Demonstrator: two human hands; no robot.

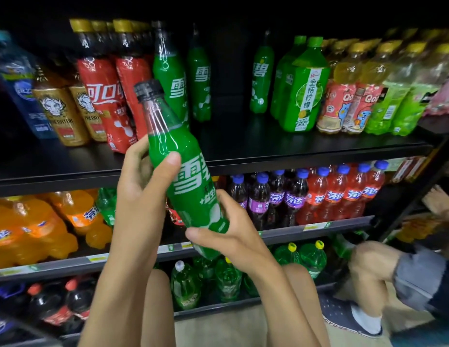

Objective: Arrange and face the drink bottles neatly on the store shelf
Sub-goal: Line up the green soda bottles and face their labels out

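I see the person holding one green soda bottle (191, 186) out in front of the shelves. It is tilted, with its black cap (147, 90) leaning toward eleven o'clock. The left hand (143, 181) wraps the bottle's shoulder, thumb pressed across the front just above the label. The right hand (226, 234) takes the base from five o'clock, fingers curled round it. Both grips look snug.

On the top shelf (318, 152), at about one o'clock from the cap, there is a gap among the shelved green bottles (199, 81), which looks like its place.

The risks I'd watch for:
- These bottles are tall and slim. Going in tilted could clip the one at the gap's nine o'clock side and tip it toward the red cola bottles (103, 96).
- If one hand lets go too early, the slick sleeve may slide.
- The label could end up turned off-front.
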